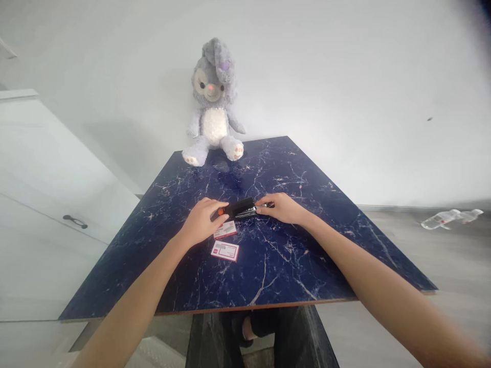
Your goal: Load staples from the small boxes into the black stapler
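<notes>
A black stapler (242,208) with an orange part at its left end lies across the middle of the table, its metal inner parts showing. Around its left end, the thumb and fingers of my left hand (202,219) are closed. My right hand (283,207) pinches the other end, partly covering it. Just below my left fingers is a small white and red box (226,230), its left side partly hidden by that hand. A second white and red box (225,251), which looks like a staple box, lies nearer to me.
The dark blue marble-patterned table (291,266) has a grey plush rabbit (215,125) sitting at its far edge against the wall. A white cabinet (49,204) stands on the left. Clear plastic bottles (448,219) lie on the floor at right.
</notes>
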`<state>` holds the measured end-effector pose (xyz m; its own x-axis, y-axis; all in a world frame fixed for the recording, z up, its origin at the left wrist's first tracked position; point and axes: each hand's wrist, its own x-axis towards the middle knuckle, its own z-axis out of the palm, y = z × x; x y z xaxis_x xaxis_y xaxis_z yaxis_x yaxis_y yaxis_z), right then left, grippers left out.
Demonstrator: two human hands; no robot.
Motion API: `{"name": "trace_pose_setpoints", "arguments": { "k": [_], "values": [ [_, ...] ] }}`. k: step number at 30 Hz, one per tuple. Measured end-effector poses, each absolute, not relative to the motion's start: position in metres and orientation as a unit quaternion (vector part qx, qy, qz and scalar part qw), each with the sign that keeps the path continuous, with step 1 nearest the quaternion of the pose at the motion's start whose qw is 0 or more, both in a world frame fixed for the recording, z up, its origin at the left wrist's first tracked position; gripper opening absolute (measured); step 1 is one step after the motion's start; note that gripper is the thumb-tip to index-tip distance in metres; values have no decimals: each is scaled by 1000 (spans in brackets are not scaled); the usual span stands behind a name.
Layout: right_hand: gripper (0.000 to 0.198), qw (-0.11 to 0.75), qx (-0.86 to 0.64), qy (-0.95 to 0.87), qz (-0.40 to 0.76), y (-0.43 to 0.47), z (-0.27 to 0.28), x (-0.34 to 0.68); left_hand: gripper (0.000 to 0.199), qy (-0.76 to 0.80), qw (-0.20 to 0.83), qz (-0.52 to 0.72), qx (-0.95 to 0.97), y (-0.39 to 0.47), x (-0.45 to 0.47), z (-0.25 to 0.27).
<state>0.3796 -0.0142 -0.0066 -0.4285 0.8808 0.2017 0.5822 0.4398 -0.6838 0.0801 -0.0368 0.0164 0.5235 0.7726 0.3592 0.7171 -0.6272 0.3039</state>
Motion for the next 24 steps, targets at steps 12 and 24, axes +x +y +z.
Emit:
{"name": "trace_pose_setpoints", "arguments": {
  "k": [12, 24],
  "values": [
    [22, 256, -477, -799, 261, -14, -6, 381, 32, 435, 60, 227, 870, -38, 80, 18],
    [21, 254, -470, -802, 266, -15, -4, 383, 33, 433, 66, 211, 874, -37, 79, 19]
  ]
}}
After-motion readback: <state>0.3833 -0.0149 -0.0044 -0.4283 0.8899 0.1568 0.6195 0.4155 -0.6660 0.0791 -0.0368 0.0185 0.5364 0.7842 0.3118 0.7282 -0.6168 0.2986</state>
